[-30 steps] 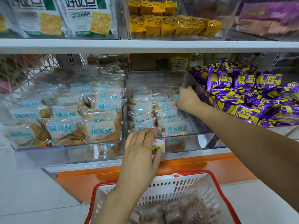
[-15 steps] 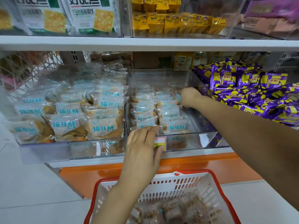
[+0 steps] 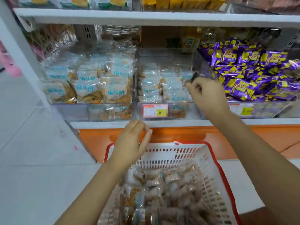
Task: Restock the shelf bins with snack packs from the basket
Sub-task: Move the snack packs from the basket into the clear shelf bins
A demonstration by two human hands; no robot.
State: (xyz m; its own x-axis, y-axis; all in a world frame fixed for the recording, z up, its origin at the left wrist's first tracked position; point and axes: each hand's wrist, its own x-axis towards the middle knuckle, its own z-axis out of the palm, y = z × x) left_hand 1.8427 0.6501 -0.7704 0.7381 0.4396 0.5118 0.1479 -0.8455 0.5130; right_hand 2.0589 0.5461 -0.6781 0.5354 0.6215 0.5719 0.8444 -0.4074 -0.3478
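The left hand [image 3: 131, 142] is held empty, loosely curled, over the basket [image 3: 186, 153] of snack packs [image 3: 162, 189]. The right hand [image 3: 206, 93] is curled at the middle bin [image 3: 164, 50], grasp unclear; packs are best laid flat

right hand [image 3: 206, 93]: my fingers motion-blurred; can't tell if I pinch anything; dark smear at fingertips, unidentifiable
basket [image 3: 215, 161]: near end cut by bottom edge
basket packs [image 3: 162, 192]: blurred; print unreadable; count unclear
middle bin packs [image 3: 164, 88]: labels smeared
top shelf goods [image 3: 178, 4]: cut by top edge
price tag [image 3: 155, 110]: small print unreadable
purple packs [image 3: 243, 88]: far-right ones run off right edge
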